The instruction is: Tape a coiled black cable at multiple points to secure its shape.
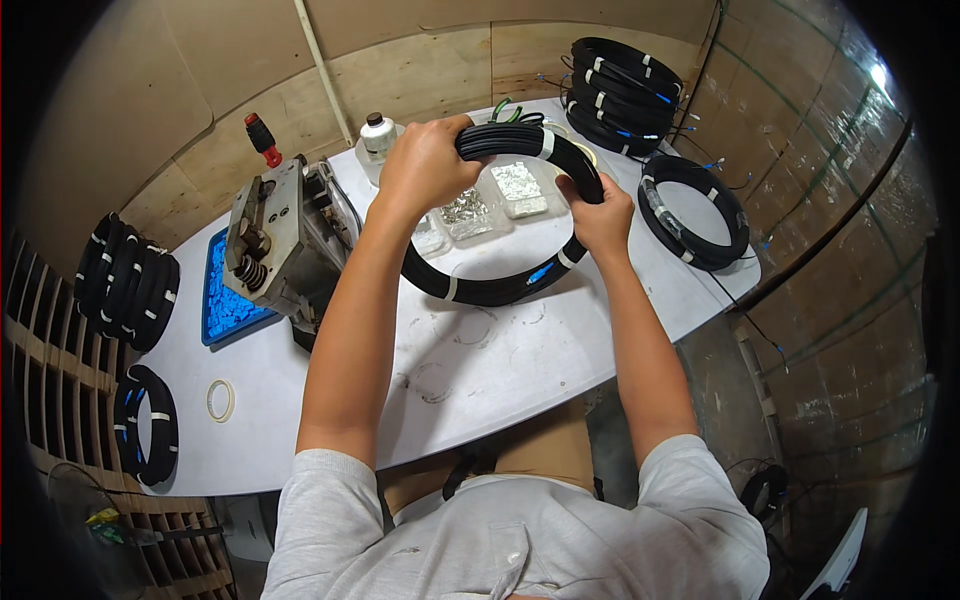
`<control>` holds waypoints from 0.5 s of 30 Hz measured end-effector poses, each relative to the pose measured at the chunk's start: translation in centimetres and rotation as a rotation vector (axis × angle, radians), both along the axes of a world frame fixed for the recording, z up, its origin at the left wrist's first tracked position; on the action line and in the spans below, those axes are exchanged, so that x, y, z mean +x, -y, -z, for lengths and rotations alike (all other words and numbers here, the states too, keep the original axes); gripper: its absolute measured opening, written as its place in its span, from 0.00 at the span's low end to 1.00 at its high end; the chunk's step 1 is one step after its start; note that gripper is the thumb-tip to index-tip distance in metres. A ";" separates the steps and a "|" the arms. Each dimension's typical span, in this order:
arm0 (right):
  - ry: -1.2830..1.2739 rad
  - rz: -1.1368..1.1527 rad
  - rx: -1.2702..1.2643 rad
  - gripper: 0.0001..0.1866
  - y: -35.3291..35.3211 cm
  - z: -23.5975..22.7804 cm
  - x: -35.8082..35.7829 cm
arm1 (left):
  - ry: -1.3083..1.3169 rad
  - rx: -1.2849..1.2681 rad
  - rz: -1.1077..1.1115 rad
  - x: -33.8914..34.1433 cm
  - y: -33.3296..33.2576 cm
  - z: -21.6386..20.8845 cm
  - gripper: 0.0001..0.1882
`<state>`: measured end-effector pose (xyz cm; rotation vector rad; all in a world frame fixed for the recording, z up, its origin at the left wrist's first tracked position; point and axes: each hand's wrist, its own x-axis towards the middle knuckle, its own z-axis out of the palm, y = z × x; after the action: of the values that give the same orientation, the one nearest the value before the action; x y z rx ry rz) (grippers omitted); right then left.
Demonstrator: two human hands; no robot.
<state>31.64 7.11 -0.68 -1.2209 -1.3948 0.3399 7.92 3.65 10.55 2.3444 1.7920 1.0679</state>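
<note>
A coil of black cable (480, 290) is held up over the white table, tilted toward me. White tape bands bind it at several places, and a blue connector (541, 272) lies against its near side. My left hand (428, 165) is closed around the coil's upper left part. On the right side, my right hand (602, 215) grips it with the thumb laid on the cable. Behind the coil, partly hidden, are clear plastic boxes (521, 190) with small silvery parts.
A metal bench press (285, 235) stands left on the table (520, 370), beside a blue tray (212, 290) of small blue parts. Stacked coils (625, 95) rise at the back right, a single coil (693, 212) before them. More coils (128, 280) and a tape roll (221, 400) sit left.
</note>
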 end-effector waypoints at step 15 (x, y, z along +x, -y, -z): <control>0.042 -0.059 -0.033 0.16 0.5 -1.2 0.3 | -0.008 0.023 0.022 0.1 0.2 0.0 0.15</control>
<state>31.91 6.65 0.49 -1.2215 -1.4688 0.3820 8.03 3.43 10.58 2.3787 1.7617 1.0839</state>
